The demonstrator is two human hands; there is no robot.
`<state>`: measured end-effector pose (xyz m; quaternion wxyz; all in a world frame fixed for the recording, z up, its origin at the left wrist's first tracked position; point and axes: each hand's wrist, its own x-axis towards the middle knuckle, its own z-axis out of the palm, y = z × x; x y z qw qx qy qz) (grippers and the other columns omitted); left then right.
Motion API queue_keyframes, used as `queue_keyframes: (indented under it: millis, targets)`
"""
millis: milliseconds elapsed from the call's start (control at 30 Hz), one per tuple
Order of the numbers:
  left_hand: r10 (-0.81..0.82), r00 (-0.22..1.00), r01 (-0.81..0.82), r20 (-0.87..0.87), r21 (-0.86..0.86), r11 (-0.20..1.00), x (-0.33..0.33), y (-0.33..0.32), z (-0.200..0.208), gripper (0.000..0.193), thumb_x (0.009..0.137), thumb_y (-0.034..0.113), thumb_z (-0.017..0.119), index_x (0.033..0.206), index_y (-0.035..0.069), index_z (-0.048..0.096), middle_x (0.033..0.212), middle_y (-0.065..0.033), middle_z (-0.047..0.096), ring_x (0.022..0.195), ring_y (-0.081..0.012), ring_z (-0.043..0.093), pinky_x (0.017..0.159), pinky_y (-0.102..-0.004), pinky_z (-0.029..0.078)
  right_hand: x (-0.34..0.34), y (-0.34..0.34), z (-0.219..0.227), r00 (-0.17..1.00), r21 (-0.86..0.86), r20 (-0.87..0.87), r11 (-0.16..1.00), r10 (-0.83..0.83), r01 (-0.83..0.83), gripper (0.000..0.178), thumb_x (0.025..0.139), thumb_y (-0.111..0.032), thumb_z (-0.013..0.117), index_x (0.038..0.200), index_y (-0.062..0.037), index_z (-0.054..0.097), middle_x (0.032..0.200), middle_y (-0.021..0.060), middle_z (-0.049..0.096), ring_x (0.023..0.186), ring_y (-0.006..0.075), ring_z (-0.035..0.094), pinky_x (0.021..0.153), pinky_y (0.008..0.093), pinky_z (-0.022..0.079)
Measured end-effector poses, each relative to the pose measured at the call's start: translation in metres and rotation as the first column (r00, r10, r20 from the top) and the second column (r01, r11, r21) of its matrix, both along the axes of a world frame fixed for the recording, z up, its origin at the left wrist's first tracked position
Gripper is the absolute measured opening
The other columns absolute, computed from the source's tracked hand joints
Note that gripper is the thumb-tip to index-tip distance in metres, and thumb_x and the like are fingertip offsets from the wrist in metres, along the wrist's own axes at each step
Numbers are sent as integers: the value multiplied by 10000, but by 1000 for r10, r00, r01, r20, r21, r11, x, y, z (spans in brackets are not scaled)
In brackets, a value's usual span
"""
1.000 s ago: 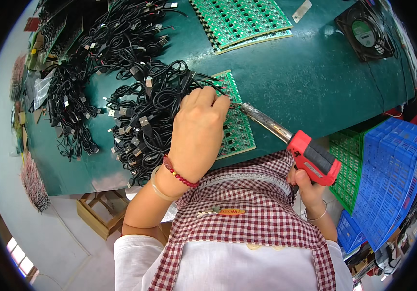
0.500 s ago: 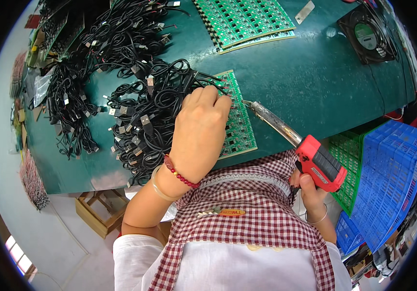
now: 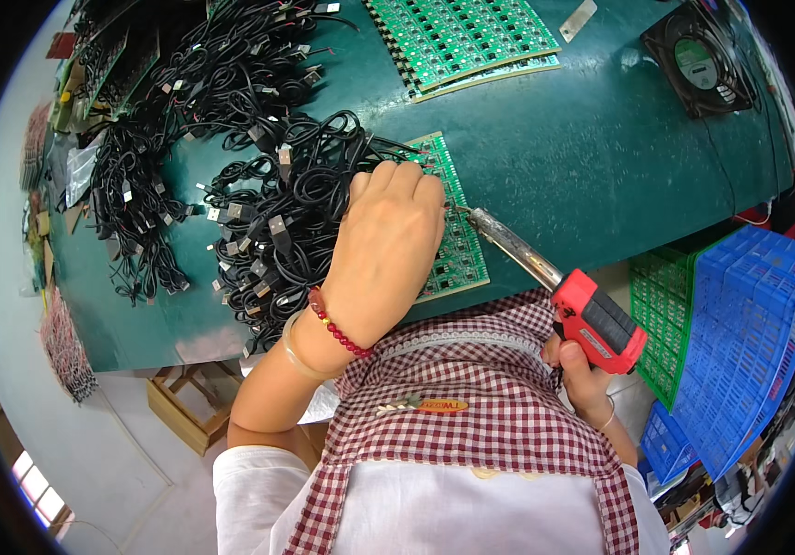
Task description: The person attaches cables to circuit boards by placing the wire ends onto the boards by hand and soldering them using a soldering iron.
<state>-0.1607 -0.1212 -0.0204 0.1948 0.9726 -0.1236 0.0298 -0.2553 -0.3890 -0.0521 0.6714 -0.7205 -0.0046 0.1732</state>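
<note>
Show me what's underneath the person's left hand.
Part of a green circuit board lies beneath the left hand, its right side showing; black cables lie to the left. The fingertips, anything they hold and the covered board cannot be seen.

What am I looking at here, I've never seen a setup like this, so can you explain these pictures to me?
There's no robot here, just a person working bare-handed. All the pictures come from one wide fisheye camera worn on the head, looking down, so straight edges bend near the rim. The right hand holds a red-handled soldering iron, its tip at a green circuit board. The left hand is over that board; what it grips, if anything, is hidden. On the green table are tangled black cables, a stack of more boards and a black fan.
</note>
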Motion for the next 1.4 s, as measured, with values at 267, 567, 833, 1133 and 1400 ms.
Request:
queue_keyframes:
  millis: [267, 567, 833, 1133, 1400]
  targets:
    - [-36, 999, 36, -8, 7, 999, 0, 2, 2, 91, 760, 37, 614, 842, 48, 575, 795, -88, 505, 803, -257, 506, 729, -357, 389, -4, 6, -1, 998, 50, -4, 997, -58, 58, 374, 897, -296, 584, 1056, 33, 502, 659, 74, 534, 576, 148, 497, 548, 284, 420]
    - [-68, 998, 68, -1, 11, 998, 3, 3, 0, 89, 774, 41, 616, 857, 48, 585, 803, -83, 498, 797, -253, 498, 733, -355, 389, -8, 9, -2, 998, -23, 57, 1000, 1, 0, 386, 903, -314, 565, 1055, 33, 492, 668, 71, 527, 589, 155, 497, 563, 293, 420]
    - [-57, 998, 53, 36, 107, 993, 0, 3, 7, 83, 756, 64, 567, 836, 48, 581, 817, -81, 484, 817, -239, 487, 742, -340, 389, 0, 12, 4, 997, 68, 24, 995, -76, 74, 417, 911, -305, 551, 1133, 35, 456, 637, 71, 495, 566, 154, 471, 562, 308, 428]
    - [130, 897, -184, 424, 89, 979, 85, 90, 47, 66, 806, 48, 580, 853, 19, 617, 830, -130, 594, 803, -326, 574, 719, -382, 475, 15, 9, 4, 969, 180, 113, 964, -220, 198, 394, 922, -294, 508, 1136, 30, 442, 606, 58, 466, 511, 140, 456, 497, 282, 425]
    - [-124, 987, 98, 107, 221, 970, 131, 127, -1, 89, 804, 106, 602, 821, 22, 575, 778, -91, 600, 778, -265, 577, 706, -351, 465, 18, 16, 10, 964, 224, 84, 948, -251, 227, 389, 923, -299, 514, 1126, 24, 438, 602, 58, 464, 504, 131, 441, 482, 274, 417]
